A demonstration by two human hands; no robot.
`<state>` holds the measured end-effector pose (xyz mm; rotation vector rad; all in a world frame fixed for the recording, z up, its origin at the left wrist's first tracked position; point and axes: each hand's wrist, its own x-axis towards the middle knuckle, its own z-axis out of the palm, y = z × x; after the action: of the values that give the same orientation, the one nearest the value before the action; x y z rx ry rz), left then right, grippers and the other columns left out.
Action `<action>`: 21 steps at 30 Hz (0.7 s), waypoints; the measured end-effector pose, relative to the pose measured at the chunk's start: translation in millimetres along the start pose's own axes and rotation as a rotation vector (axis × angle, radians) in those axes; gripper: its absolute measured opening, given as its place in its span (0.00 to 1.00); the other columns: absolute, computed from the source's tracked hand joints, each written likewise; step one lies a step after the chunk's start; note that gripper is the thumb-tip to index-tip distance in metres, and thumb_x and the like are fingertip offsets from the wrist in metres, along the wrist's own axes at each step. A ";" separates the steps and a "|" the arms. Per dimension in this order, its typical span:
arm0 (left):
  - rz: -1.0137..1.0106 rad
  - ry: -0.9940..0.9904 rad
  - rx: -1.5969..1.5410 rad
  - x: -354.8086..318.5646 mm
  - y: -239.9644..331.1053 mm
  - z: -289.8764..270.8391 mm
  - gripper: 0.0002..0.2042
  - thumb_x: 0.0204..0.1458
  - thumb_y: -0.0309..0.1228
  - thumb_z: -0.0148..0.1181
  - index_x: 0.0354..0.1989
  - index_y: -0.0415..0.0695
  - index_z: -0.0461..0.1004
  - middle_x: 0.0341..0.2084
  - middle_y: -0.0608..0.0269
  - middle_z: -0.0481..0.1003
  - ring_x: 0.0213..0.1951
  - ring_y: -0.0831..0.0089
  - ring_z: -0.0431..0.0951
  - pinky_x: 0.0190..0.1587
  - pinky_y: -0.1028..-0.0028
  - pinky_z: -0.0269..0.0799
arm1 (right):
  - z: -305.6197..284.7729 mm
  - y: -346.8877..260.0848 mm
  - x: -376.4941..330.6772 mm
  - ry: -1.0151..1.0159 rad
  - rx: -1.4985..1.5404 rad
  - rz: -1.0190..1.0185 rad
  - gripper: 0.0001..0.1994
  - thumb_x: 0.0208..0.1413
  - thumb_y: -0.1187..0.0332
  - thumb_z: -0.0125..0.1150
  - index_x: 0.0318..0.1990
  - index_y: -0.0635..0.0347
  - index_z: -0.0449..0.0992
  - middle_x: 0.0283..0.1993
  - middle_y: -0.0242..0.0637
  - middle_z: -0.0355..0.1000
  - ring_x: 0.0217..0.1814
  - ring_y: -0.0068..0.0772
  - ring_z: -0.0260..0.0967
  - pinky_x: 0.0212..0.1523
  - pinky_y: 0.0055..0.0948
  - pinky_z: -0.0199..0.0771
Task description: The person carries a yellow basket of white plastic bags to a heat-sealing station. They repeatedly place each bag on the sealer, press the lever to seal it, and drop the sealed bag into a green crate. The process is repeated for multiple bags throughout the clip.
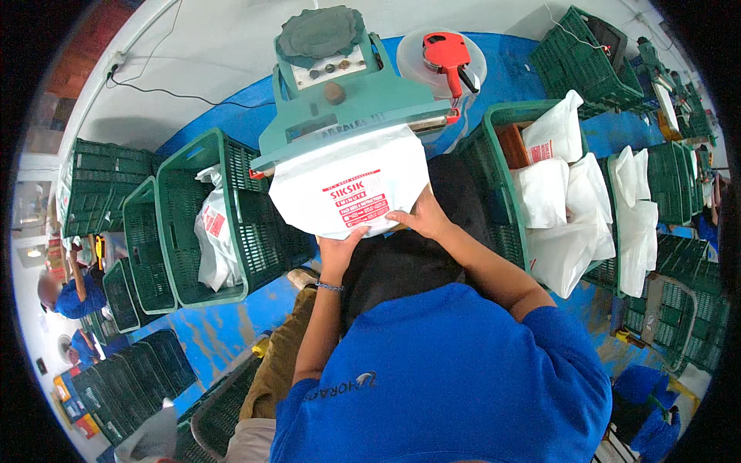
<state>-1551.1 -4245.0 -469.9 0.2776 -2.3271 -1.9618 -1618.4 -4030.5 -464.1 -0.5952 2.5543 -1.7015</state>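
Note:
A white plastic bag with red print is stretched out in front of me, its far edge against the bar of a green sealing machine. My left hand grips the bag's near edge from below, thumb on top. At the near right corner my right hand holds the same bag, its thumb lying on the printed side. Most of my fingers are hidden under the bag. Whether the bag's far edge lies between the machine's jaws I cannot tell.
A green crate on the left holds a printed white bag. To the right, another green crate contains several white bags. A red handheld labeller lies on a round white lid behind the machine. Another person is at far left.

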 end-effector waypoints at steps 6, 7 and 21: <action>-0.010 -0.031 -0.057 0.6 -1.0 -0.3 0.20 0.40 0.24 0.70 0.43 0.33 0.73 0.38 0.58 0.77 0.41 0.71 0.75 0.46 0.73 0.71 | -0.1 5.4 -1.5 0.064 0.035 -0.048 0.42 0.41 0.48 0.69 0.57 0.70 0.60 0.56 0.58 0.61 0.60 0.57 0.57 0.61 0.43 0.55; -0.015 -0.026 -0.070 0.8 -1.2 0.2 0.20 0.40 0.24 0.70 0.43 0.33 0.73 0.39 0.58 0.77 0.41 0.71 0.75 0.46 0.73 0.71 | 1.1 8.5 -2.1 0.066 0.064 -0.049 0.42 0.41 0.49 0.69 0.57 0.70 0.60 0.55 0.58 0.61 0.60 0.56 0.58 0.60 0.43 0.56; 0.006 -0.033 -0.072 -0.9 3.8 2.6 0.18 0.41 0.23 0.69 0.42 0.33 0.73 0.37 0.58 0.77 0.39 0.72 0.75 0.45 0.72 0.71 | -43.6 13.8 49.8 0.356 0.310 0.133 0.20 0.55 0.70 0.49 0.57 0.54 0.63 0.24 0.43 0.70 0.25 0.40 0.69 0.32 0.39 0.68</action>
<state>-1551.1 -4241.7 -466.5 0.2346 -2.2680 -2.0582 -1678.4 -4003.1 -449.0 -0.1114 2.3806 -2.2600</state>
